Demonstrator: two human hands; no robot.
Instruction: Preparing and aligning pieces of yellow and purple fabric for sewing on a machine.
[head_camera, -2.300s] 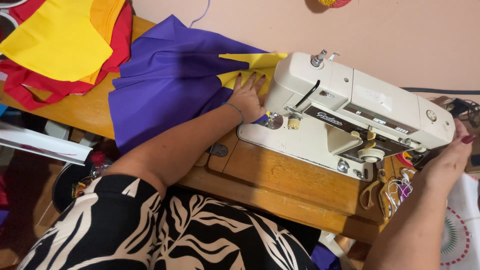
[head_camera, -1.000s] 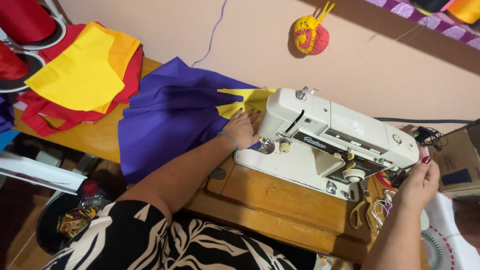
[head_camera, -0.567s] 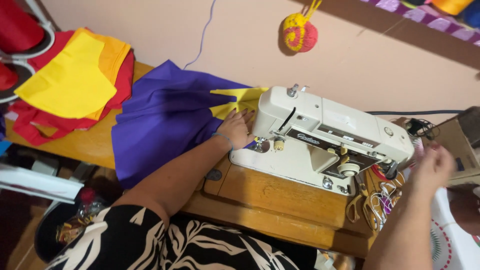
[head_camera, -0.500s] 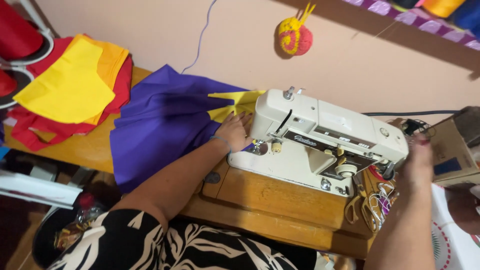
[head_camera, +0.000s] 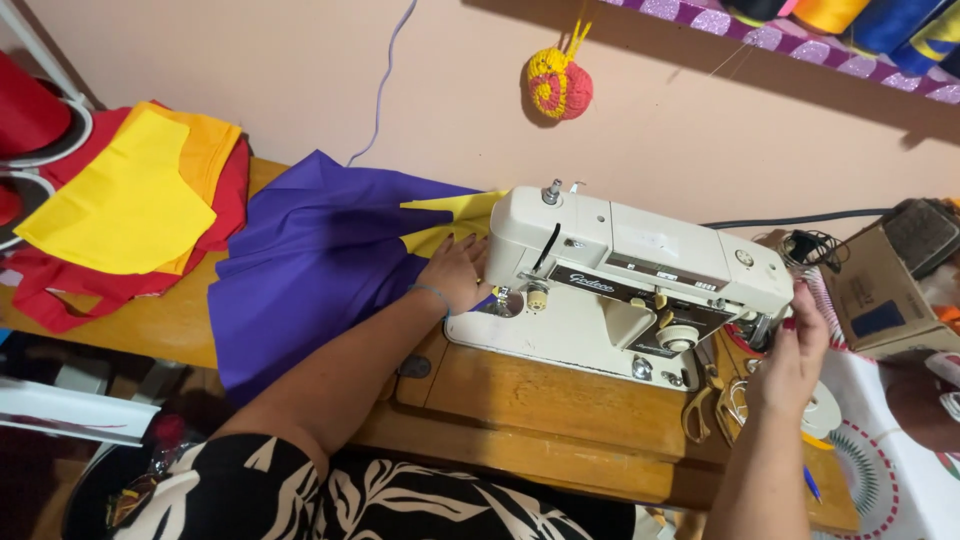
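Observation:
A cream sewing machine (head_camera: 640, 285) stands on a wooden table (head_camera: 560, 410). Purple fabric (head_camera: 320, 260) with a yellow piece (head_camera: 450, 222) sewn to it spreads left of the machine. My left hand (head_camera: 455, 272) lies flat on that fabric beside the needle end, fingers spread. My right hand (head_camera: 798, 345) reaches to the machine's right end, at the handwheel; its fingers curl there, and whether they grip the wheel is hidden.
A pile of yellow, orange and red cloth (head_camera: 130, 210) lies at the table's left end. A yellow-and-pink yarn ball (head_camera: 558, 85) hangs on the wall. Scissors (head_camera: 712, 400) lie by the machine's right end. A cardboard box (head_camera: 885, 300) stands right.
The view has shifted and steadied. My right hand rose from lower right up to the machine's right end. My left hand stays flat on the fabric.

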